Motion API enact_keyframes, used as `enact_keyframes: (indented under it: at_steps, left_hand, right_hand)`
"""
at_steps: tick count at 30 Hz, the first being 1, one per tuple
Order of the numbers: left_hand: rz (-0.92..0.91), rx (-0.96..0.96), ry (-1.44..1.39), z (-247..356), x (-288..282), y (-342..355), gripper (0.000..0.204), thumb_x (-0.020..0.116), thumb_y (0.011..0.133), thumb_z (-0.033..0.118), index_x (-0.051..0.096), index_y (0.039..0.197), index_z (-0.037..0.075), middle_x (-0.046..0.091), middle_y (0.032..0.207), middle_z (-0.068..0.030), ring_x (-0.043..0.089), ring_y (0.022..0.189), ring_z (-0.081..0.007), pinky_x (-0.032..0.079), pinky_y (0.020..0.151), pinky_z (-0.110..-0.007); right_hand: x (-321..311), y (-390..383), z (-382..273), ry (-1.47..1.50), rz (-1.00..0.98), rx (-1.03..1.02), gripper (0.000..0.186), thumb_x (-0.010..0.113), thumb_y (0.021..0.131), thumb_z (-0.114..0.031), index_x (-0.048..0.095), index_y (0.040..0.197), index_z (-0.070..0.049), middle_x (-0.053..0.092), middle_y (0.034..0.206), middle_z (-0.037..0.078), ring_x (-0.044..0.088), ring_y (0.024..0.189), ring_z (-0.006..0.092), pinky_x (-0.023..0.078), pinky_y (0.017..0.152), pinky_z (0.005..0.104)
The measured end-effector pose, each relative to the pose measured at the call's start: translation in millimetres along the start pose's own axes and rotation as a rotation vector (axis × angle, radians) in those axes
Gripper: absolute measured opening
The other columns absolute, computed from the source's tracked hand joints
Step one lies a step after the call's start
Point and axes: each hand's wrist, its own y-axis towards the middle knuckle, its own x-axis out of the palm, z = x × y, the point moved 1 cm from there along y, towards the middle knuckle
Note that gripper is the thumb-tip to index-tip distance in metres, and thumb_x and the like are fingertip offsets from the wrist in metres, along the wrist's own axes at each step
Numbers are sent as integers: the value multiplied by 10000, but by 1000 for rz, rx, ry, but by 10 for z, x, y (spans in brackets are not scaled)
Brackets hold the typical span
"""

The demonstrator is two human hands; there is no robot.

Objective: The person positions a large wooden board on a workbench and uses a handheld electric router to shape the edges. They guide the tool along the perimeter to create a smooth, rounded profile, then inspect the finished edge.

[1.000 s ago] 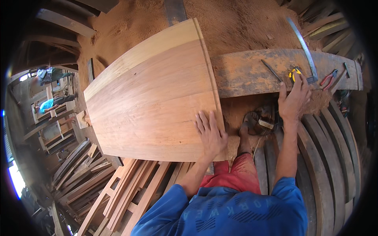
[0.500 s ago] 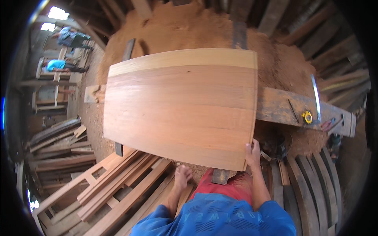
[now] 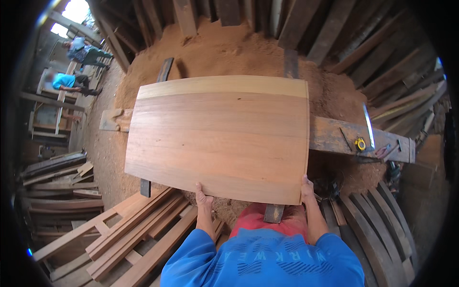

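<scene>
A broad wooden panel (image 3: 220, 143), reddish with a paler strip along its far edge, lies across the workbench in front of me. My left hand (image 3: 203, 198) grips its near edge, thumb on top and the other fingers hidden underneath. At the near right corner, my right hand (image 3: 307, 188) holds the panel's right edge, its fingers partly out of sight. Dark support bars stick out beneath the panel, one (image 3: 273, 213) right at my waist and another (image 3: 145, 187) by the near left corner.
On the bench plank (image 3: 330, 136) to the right lie a yellow tape measure (image 3: 360, 144), a metal straightedge (image 3: 369, 125) and pliers (image 3: 381, 151). Stacked timber frames (image 3: 138, 229) stand at the near left, curved boards (image 3: 377, 229) at the near right. Sawdust (image 3: 224, 52) heaps beyond. Two people are far left.
My left hand has come up from beside the panel and taken hold of its near edge. The right hand stays on the right edge. The whole view has shifted slightly.
</scene>
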Motion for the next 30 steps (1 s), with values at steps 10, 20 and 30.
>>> enact_keyframes:
  at_steps: [10,20,30]
  left_hand:
    - [-185,173,164,733,261,-1000,606,691,1012,269,468,1510,5,598,1446,-180,590,1315,-389,490,1124,-589]
    - [-394,818,215,1781,1858,-2229,555,577,925,207,473,1334,-153,603,1169,-212,639,1062,-333,551,914,-449]
    - [-138,976,321,2055,3188,-2484,413,565,843,151,630,1085,-177,659,1074,-252,707,899,-347,625,762,-487]
  right_hand:
    - [-108,-1131,-575,76,-192,37,508,493,1123,-362,649,1332,74,721,1275,156,711,1120,233,582,948,402]
    - [224,-2714,-1771,370,-657,-223,506,420,1064,-250,543,1420,88,696,1308,194,708,1167,254,567,1005,395]
    - [785,-2702,-2434,893,-554,-349,556,447,1125,-478,572,1366,8,730,1054,129,738,852,198,624,703,350]
